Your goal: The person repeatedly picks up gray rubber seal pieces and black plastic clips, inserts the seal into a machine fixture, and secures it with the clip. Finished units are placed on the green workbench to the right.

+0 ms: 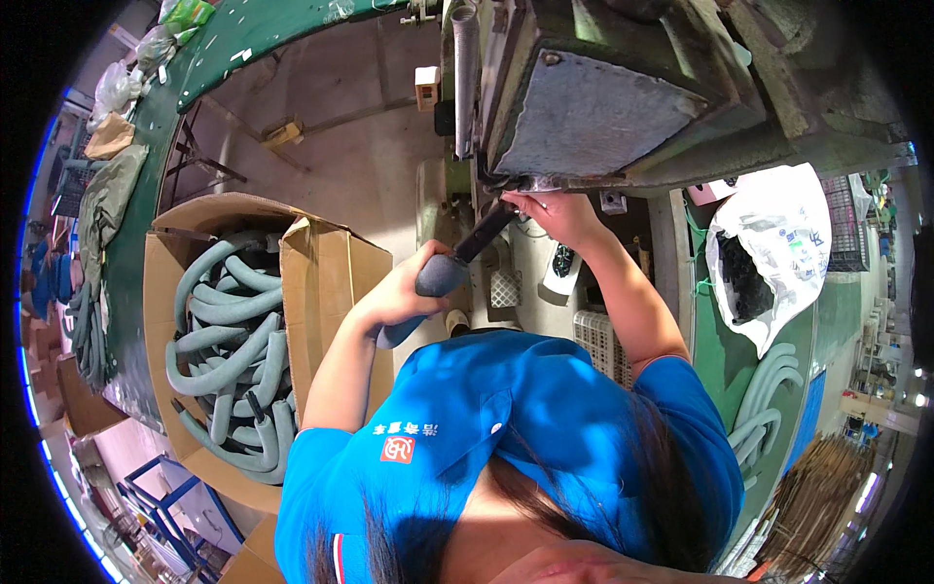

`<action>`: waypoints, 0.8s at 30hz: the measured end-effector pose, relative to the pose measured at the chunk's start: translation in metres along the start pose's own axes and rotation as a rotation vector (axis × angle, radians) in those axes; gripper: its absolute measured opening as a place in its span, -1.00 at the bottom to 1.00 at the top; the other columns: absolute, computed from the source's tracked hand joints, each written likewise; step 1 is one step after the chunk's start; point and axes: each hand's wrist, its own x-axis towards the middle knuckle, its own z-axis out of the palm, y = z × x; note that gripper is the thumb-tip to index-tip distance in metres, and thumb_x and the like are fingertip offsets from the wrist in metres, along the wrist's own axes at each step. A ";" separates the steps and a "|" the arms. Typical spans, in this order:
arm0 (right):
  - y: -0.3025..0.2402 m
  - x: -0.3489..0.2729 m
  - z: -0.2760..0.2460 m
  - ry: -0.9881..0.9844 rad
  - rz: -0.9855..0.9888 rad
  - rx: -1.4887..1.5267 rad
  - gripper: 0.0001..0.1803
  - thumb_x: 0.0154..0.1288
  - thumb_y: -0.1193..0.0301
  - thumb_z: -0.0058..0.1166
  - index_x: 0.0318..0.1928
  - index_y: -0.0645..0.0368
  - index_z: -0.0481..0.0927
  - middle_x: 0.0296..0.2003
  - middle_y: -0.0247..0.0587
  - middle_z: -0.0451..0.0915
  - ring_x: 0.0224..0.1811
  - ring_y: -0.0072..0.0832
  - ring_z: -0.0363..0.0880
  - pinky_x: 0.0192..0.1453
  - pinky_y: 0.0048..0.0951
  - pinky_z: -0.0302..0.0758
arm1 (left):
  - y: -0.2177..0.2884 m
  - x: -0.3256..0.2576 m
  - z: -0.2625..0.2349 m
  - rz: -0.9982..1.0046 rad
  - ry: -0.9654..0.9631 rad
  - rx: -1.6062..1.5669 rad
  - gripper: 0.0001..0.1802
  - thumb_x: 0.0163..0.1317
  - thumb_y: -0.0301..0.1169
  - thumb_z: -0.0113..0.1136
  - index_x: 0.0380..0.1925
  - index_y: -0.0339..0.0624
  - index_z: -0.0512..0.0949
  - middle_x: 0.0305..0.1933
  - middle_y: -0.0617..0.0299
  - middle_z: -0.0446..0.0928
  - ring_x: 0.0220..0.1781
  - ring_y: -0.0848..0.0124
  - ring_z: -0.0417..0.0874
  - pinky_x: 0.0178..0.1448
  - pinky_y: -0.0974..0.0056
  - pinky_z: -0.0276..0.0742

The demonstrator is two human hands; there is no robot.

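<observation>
My left hand [402, 293] is wrapped round a grey foam-covered tube [443, 275]. A flat black bar [486, 232] runs from the tube's upper end, slanting up toward the machine [603, 112], a heavy metal press with a worn pale plate on its front. Just under the machine's lower edge, my right hand [559, 216] has its fingers pinched together at the bar's far end. The machine's edge partly hides those fingertips and whatever small part may be between them.
An open cardboard box [336, 268] full of curved grey foam tubes [229, 311] stands at my left. On the green table [710, 331] at right lie a white plastic bag [778, 243] with black pieces and more grey tubes [764, 409]. Below are a foot pedal [504, 289] and a crate [601, 341].
</observation>
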 end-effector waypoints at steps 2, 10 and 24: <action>0.004 -0.005 0.002 0.067 -0.136 -0.001 -0.90 0.22 0.46 0.19 -0.28 0.22 0.66 -0.41 -0.22 0.64 -0.41 -0.49 0.60 -0.26 -0.53 0.52 | 0.000 0.000 0.001 0.000 -0.011 -0.018 -0.36 -0.12 -0.56 0.25 0.04 -0.08 0.26 -0.28 0.17 0.43 -0.33 0.39 0.52 -0.32 0.27 0.52; 0.029 -0.043 0.006 -0.076 0.642 0.635 -0.67 0.38 0.33 -0.02 0.10 0.16 0.42 -0.24 -0.23 0.58 -0.26 -0.50 0.57 -0.23 -0.47 0.54 | 0.014 0.012 0.007 -0.018 -0.058 -0.036 -0.34 -0.11 -0.56 0.22 0.07 -0.08 0.26 -0.33 0.21 0.43 -0.33 0.45 0.50 -0.31 0.30 0.49; 0.054 -0.008 0.045 0.135 0.241 -0.370 -0.68 0.27 0.32 -0.08 -0.05 0.22 0.52 -0.06 0.07 0.52 -0.03 0.06 0.47 0.05 -0.04 0.38 | 0.043 0.061 -0.007 0.136 0.071 0.174 -0.31 -0.08 -0.51 0.24 0.15 -0.10 0.27 -0.27 0.10 0.49 -0.31 0.33 0.56 -0.23 0.24 0.50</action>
